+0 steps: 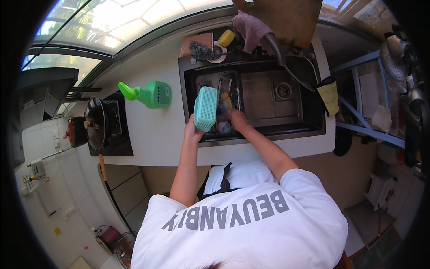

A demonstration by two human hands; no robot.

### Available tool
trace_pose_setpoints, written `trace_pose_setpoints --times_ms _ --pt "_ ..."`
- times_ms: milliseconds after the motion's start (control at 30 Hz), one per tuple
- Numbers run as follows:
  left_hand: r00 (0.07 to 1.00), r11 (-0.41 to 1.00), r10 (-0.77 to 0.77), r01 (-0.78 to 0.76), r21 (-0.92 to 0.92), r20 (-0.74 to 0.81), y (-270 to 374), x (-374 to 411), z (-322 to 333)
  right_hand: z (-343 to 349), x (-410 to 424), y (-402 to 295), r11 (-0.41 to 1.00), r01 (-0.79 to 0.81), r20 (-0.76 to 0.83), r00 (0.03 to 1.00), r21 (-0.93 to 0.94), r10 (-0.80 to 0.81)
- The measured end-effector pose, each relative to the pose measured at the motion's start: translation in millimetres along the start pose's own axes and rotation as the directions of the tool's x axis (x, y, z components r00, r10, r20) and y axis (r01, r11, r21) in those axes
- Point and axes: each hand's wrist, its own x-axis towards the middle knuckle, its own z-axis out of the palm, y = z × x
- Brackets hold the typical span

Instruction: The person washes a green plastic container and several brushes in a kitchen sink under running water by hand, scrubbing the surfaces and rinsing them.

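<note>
My left hand (193,131) grips a turquoise perforated plastic basket (206,106) by its near end. The basket is tilted over the left bowl of the dark sink (262,136), its holed bottom facing up. My right hand (238,120) reaches into that same bowl, fingers curled and pointing down. Right at its fingertips is a yellow-orange item (227,99); whether the fingers hold it is hidden. Long-handled utensils (220,85) lean in the bowl behind it. A pale, rounded vessel (224,126) sits near the bowl's front, between my hands.
On the counter to the left lies a green spray bottle (158,94). A steel-wool scrubber (201,50) and a yellow sponge (226,38) rest behind the sink. The faucet (276,50), draped with a purple cloth (252,28), overhangs the right bowl. A lidded pan (95,122) stands on the hob.
</note>
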Motion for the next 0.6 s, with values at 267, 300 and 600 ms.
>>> trace_pose_setpoints --times_ms 267,300,600 --pt "0.983 0.972 0.178 -0.168 0.165 -0.049 4.9 7.4 -17.1 -56.7 1.5 -50.1 0.849 0.105 -0.529 0.819 0.518 0.222" --pt "0.979 0.966 0.192 -0.178 0.189 -0.063 5.6 2.5 -13.7 -72.2 -2.2 -66.3 0.811 0.205 -0.585 0.787 0.548 0.196" --pt "0.962 0.939 0.263 -0.238 0.248 -0.075 1.5 -6.9 4.4 -92.7 -36.3 -131.5 0.86 0.371 -0.587 0.802 0.351 -0.107"
